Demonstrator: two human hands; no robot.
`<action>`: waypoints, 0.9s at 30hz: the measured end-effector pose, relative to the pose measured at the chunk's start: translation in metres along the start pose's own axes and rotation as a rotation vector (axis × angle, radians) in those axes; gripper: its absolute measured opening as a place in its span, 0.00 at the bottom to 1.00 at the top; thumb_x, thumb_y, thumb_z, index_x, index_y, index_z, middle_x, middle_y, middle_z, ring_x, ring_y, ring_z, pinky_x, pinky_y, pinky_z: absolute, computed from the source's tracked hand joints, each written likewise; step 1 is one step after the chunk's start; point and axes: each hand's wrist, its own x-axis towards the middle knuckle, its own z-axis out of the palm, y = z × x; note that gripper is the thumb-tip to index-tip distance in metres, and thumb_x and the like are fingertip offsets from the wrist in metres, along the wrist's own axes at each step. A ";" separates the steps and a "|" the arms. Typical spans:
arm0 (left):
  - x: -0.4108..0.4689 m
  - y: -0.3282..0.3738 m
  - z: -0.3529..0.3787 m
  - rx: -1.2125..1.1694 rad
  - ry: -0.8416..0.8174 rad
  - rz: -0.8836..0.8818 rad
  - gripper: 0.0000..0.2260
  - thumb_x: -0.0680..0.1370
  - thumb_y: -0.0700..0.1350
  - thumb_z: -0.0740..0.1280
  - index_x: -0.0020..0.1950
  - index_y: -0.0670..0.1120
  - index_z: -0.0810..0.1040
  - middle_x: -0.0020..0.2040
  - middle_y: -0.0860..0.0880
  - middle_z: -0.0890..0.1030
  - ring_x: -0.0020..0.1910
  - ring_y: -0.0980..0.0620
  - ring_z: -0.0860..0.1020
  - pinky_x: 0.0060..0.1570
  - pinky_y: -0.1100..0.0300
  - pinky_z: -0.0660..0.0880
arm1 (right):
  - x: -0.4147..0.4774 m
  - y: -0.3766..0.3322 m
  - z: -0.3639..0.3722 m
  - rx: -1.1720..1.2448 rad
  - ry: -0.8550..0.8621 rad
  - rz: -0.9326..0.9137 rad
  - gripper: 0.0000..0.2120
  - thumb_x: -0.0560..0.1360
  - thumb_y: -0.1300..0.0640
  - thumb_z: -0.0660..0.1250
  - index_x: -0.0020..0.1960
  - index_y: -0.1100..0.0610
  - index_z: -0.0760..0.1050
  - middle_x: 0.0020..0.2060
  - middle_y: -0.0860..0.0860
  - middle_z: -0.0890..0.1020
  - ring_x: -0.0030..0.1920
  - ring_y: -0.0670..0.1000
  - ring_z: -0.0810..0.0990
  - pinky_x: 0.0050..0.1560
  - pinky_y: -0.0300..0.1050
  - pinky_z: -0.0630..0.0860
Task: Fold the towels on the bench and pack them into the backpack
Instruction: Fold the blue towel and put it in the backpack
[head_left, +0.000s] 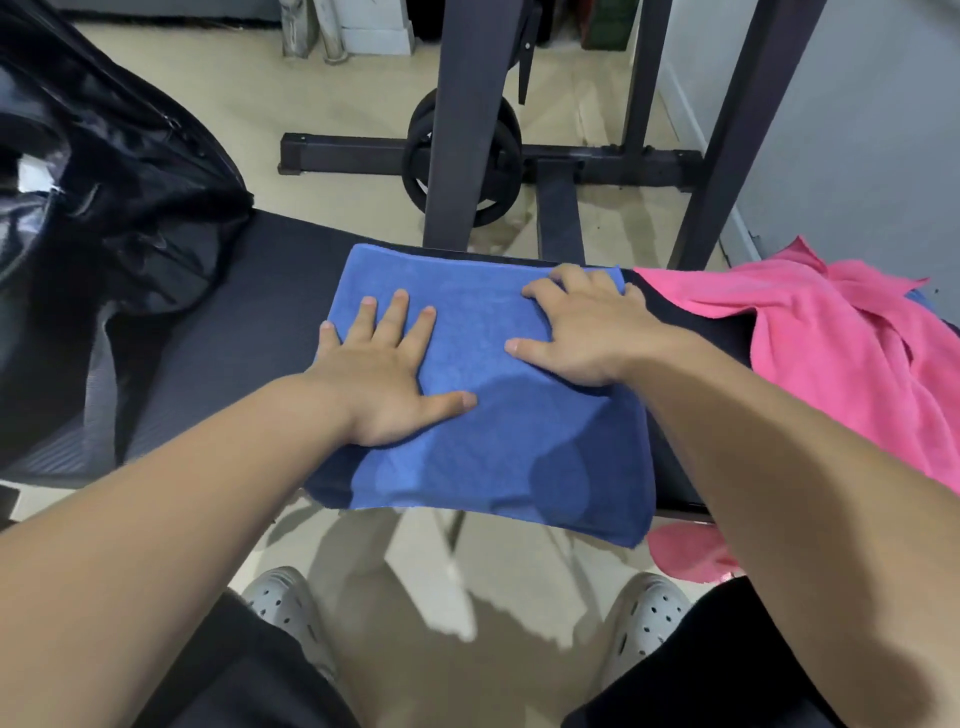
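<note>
— Where's the blue towel (493, 405)?

— In the middle of the table (234, 322), lying flat as a thick rectangle of soft terry. Its near edge droops over the table's near side, and its far edge reaches the far side.

— And the hands?

— Both lie palm down on it, gripping nothing. The left hand (384, 374) rests on the towel's left part with fingers straight and fanned, the little finger at the left edge. The right hand (582, 332) presses near the far right corner, thumb and forefinger spread, the other fingers a little bent.

— What is the table like?

— Long, black and padded, with a fine ribbed texture.

— Any other towels?

— A pink towel (831, 353) lies crumpled in loose folds on the right end, just beside the blue one, and part of it hangs down over the near edge.

— The backpack?

— The backpack (104, 182) slumps on the left end, well apart from the blue towel: black, glossy, creased fabric.

— Beyond that?

— A dark square-tube metal frame (457, 130) stands on the pale floor (311, 104) behind the table, with round black weight plates (462, 161) at its foot. Nearer, grey perforated clogs (644, 618) show below the forearms.
</note>
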 end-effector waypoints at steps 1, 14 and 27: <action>-0.007 0.002 0.001 0.012 -0.019 0.009 0.49 0.69 0.79 0.48 0.79 0.56 0.31 0.80 0.50 0.30 0.79 0.44 0.33 0.77 0.36 0.41 | -0.007 -0.002 -0.003 -0.045 -0.032 -0.010 0.35 0.75 0.28 0.57 0.76 0.43 0.59 0.73 0.50 0.62 0.73 0.56 0.61 0.71 0.63 0.60; -0.048 0.017 -0.009 0.060 0.258 0.033 0.12 0.83 0.56 0.54 0.62 0.54 0.70 0.57 0.50 0.73 0.53 0.45 0.73 0.46 0.52 0.68 | -0.049 0.003 0.000 -0.050 0.063 -0.031 0.13 0.80 0.49 0.64 0.64 0.48 0.71 0.59 0.51 0.73 0.60 0.56 0.71 0.55 0.53 0.71; -0.008 -0.016 -0.017 -0.003 0.311 -0.069 0.12 0.78 0.51 0.65 0.60 0.50 0.77 0.58 0.46 0.73 0.60 0.41 0.69 0.52 0.48 0.67 | -0.040 0.019 -0.010 0.046 0.039 -0.119 0.11 0.72 0.47 0.75 0.43 0.48 0.73 0.45 0.47 0.73 0.48 0.55 0.75 0.50 0.52 0.75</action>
